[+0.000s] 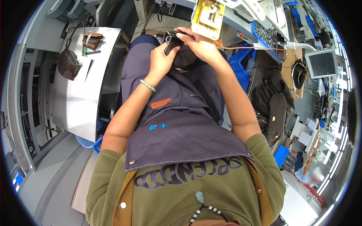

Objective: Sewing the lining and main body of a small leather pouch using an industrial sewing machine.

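Observation:
A dark brown, soft bag-like piece [184,57] with a shiny metal ring at its upper left corner rests at my lap, over the dark apron [169,86]. My left hand [163,59] grips its left edge, thumb on top and fingers wrapped beneath. From the right, my right hand [200,46] closes on its upper part, its thumb and fingertips near the ring. Parts of the piece and some fingertips are hidden behind the hands, so its full shape cannot be made out.
A white table [77,101] at the left bears a dark brown pouch [68,64] and a tied bundle of brown strips [92,40]. A yellow machine part [208,19] stands just beyond my right hand. Rightward are a blue tray of metal hardware [266,34], dark bags [274,109] and a screen [321,63].

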Demonstrator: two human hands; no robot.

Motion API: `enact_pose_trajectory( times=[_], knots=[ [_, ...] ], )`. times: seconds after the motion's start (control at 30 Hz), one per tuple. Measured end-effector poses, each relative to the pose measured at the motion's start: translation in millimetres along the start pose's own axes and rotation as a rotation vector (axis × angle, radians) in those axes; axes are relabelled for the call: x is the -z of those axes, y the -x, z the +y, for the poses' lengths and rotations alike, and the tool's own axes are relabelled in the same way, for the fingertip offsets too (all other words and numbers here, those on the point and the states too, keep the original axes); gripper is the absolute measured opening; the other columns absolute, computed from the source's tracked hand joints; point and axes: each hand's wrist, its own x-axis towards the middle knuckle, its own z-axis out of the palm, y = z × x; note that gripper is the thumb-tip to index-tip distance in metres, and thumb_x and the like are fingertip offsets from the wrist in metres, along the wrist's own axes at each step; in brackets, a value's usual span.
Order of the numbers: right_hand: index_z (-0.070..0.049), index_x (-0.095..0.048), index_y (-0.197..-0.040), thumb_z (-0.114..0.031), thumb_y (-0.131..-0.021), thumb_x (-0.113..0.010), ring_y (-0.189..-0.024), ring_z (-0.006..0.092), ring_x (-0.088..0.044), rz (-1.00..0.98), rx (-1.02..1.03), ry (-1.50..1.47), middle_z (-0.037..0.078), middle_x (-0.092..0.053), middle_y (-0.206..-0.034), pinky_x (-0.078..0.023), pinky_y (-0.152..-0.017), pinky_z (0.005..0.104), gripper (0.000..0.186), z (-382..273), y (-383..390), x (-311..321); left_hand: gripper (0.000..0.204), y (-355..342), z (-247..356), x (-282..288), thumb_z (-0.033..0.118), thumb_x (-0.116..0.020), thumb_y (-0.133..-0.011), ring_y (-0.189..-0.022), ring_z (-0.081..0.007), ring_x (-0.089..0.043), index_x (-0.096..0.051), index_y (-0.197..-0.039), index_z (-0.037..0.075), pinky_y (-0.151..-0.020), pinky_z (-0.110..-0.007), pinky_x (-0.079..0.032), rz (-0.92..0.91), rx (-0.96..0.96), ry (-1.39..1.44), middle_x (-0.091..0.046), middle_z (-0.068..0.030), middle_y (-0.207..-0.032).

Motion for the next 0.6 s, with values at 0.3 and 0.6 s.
enact_pose_trajectory(
  times=[0.3,0.6],
  knots=[
    [-0.005,-0.069,-0.129,-0.028,-0.105,-0.06,-0.082,0.0058,-0.057,-0.102,0.029,-0.136,0.001,-0.072,-0.105,-0.046,-0.072,0.0205,0.035,11,-15,-13,0.024,-6,-10,3,0.024,-0.078,-0.088,-0.06,-0.0183,-0.063,-0.073,-0.09,0.001,-0.062,-0.033,-0.051,-0.005,-0.017,0.019,-0.069,-0.0114,-0.07],
    [-0.004,-0.071,-0.112,-0.027,-0.092,-0.062,-0.099,0.0446,-0.068,0.003,0.036,0.653,0.026,-0.072,-0.104,-0.056,-0.086,0.0489,0.032,76,-38,86,0.02,45,26,46,0.014,-0.07,-0.098,-0.09,-0.0055,-0.065,-0.072,-0.111,-0.001,-0.081,-0.025,-0.052,-0.224,0.239,0.462,-0.074,-0.0004,-0.101]
  ],
)
